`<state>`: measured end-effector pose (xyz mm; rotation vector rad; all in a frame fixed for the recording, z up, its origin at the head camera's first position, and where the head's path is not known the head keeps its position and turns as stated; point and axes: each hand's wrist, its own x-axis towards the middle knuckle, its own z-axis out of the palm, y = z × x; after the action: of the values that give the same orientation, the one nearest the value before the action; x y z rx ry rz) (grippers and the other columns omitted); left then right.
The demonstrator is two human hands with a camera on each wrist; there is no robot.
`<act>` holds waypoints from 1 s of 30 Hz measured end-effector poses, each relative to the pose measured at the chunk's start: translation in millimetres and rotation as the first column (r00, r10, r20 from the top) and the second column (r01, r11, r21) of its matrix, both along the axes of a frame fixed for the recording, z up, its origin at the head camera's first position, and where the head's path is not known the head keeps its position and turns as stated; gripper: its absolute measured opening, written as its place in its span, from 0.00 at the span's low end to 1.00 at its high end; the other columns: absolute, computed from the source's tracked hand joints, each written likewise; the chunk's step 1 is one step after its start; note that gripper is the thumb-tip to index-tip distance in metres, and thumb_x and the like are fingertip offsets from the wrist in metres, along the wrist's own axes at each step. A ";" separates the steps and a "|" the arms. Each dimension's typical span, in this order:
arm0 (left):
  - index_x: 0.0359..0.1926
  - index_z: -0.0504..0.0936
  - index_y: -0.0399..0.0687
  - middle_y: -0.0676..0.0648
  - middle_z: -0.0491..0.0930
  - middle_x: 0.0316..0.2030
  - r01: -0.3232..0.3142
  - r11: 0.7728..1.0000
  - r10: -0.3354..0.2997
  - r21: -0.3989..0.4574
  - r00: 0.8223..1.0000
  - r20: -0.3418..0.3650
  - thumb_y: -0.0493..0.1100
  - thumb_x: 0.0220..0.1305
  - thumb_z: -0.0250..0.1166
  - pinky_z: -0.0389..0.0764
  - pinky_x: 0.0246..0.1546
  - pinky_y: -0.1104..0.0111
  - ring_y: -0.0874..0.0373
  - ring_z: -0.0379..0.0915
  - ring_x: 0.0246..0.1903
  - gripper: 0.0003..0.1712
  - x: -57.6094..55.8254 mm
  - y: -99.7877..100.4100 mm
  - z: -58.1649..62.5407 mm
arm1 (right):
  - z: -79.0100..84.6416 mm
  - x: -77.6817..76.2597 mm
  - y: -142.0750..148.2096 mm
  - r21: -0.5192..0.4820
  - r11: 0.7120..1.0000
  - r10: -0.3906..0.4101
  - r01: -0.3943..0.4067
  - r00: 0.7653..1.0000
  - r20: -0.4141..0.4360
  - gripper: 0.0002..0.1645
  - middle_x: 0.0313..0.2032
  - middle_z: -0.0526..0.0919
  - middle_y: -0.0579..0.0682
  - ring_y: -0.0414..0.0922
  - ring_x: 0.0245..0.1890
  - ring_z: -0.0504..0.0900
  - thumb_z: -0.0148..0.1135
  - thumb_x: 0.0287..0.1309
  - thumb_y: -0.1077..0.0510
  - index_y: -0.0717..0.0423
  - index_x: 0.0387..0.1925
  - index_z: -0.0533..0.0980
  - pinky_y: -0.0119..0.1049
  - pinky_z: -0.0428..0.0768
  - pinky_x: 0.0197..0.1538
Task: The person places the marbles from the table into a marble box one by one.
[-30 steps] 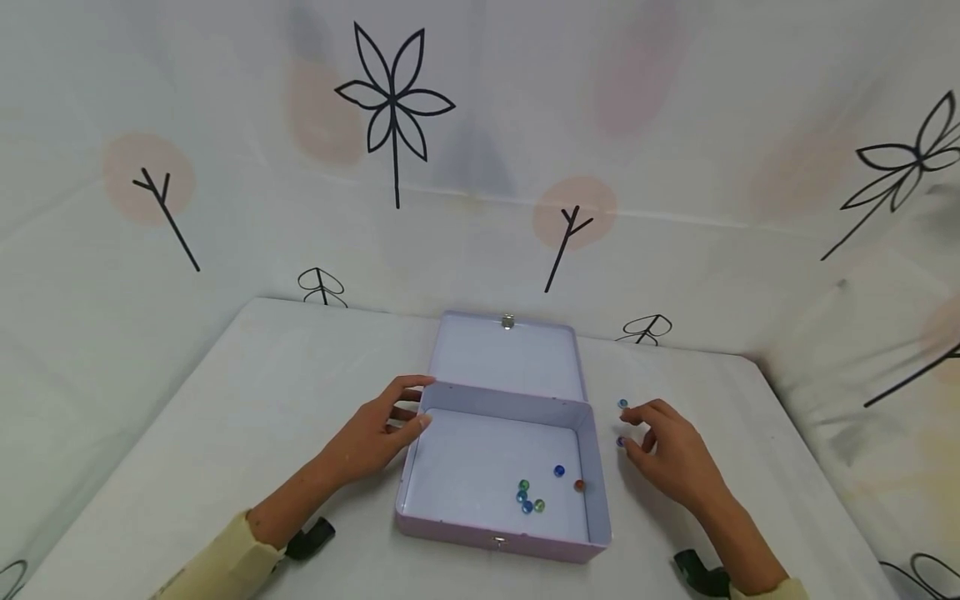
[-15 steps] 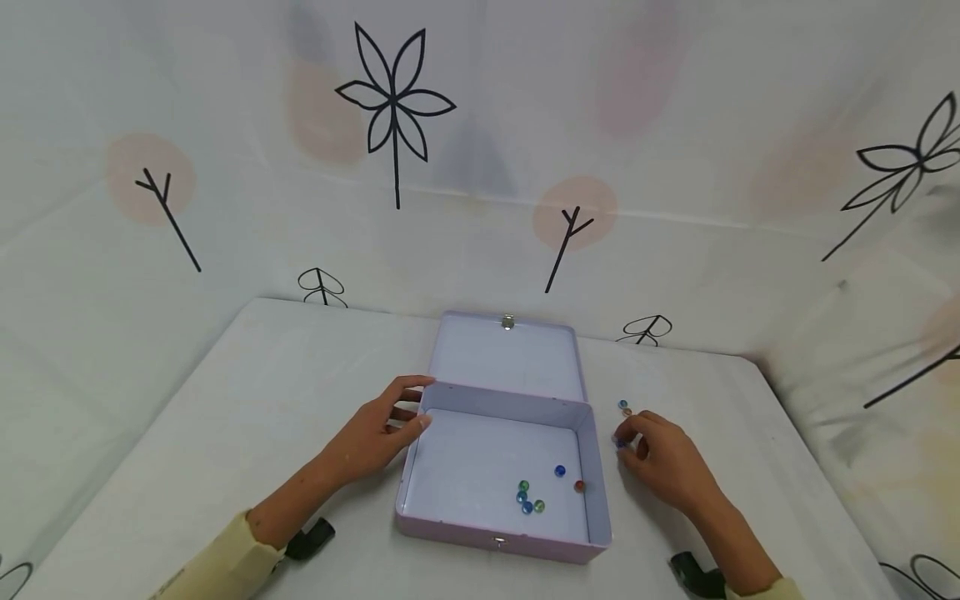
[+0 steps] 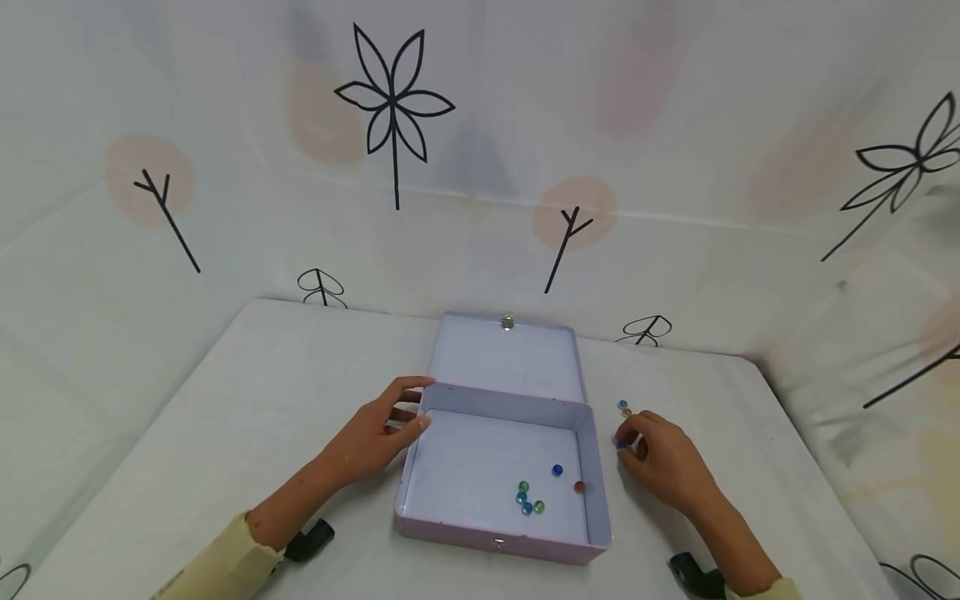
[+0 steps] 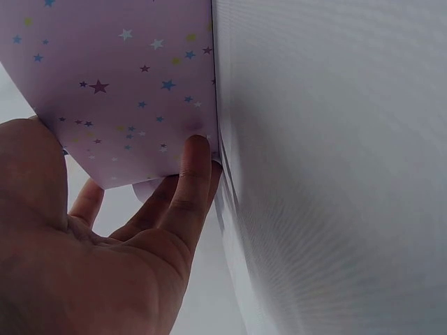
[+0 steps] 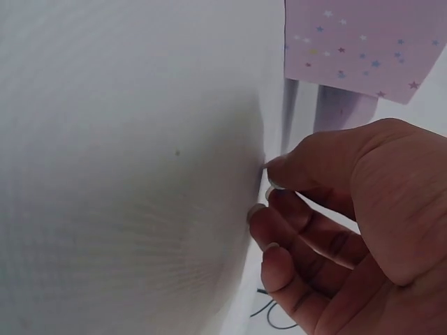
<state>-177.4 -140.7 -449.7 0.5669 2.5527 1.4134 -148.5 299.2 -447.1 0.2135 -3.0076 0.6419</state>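
A lilac tin box (image 3: 498, 546) lies with its lid (image 3: 506, 354) folded back, its outer walls star-printed in the wrist views. My left hand (image 3: 378, 429) holds the box by the back left corner, thumb over the rim, fingers against the outer wall (image 4: 133, 105). Inside the box are several glass marbles, among them a dark blue marble (image 3: 557, 471) and an orange marble (image 3: 579, 487). Right of the box, my right hand (image 3: 663, 458) pinches a blue marble (image 3: 619, 443) at the table, mostly hidden by thumb and forefinger.
Just beyond the right hand, a light blue marble (image 3: 622, 404) and an amber marble (image 3: 627, 412) lie on the white table (image 3: 322, 350). A patterned white cloth (image 3: 480, 167) hangs behind the table. Dark wrist devices (image 3: 309, 540) sit at both forearms.
From a second ago, the right hand has drawn slightly nearer and closed finger and thumb at the blue marble, exposing the amber one. The left hand and box stay put.
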 end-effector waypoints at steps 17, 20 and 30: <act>0.76 0.62 0.78 0.46 0.75 0.69 0.006 1.000 -0.006 0.008 1.000 -0.011 0.60 0.78 0.62 0.86 0.58 0.53 0.51 0.83 0.59 0.32 -0.6 -0.5 -0.7 | 14.9 6.0 -8.8 -0.014 0.999 0.034 -0.035 0.995 -0.093 0.13 0.39 0.83 0.45 0.40 0.34 0.79 0.76 0.55 0.68 0.54 0.41 0.84 0.30 0.79 0.31; 0.76 0.62 0.78 0.45 0.76 0.69 0.007 1.000 -0.007 0.010 1.000 -0.007 0.60 0.78 0.62 0.85 0.58 0.53 0.51 0.83 0.58 0.32 -0.4 -0.5 -0.3 | 18.8 7.8 -11.3 -0.015 0.999 0.043 -0.044 0.993 -0.106 0.13 0.40 0.83 0.44 0.40 0.34 0.79 0.76 0.55 0.67 0.53 0.40 0.83 0.30 0.79 0.31; 0.76 0.62 0.78 0.46 0.76 0.69 0.006 1.000 -0.006 0.004 1.000 -0.002 0.59 0.78 0.62 0.85 0.58 0.54 0.51 0.83 0.58 0.32 -0.4 -0.2 1.2 | 35.2 19.5 -23.4 0.017 0.997 0.074 -0.072 0.979 -0.188 0.14 0.41 0.82 0.43 0.40 0.34 0.79 0.76 0.54 0.68 0.51 0.40 0.83 0.30 0.80 0.32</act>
<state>-177.7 -140.9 -448.6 0.5761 2.5490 1.4166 -128.9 275.9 -412.0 0.3648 -2.8328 0.5773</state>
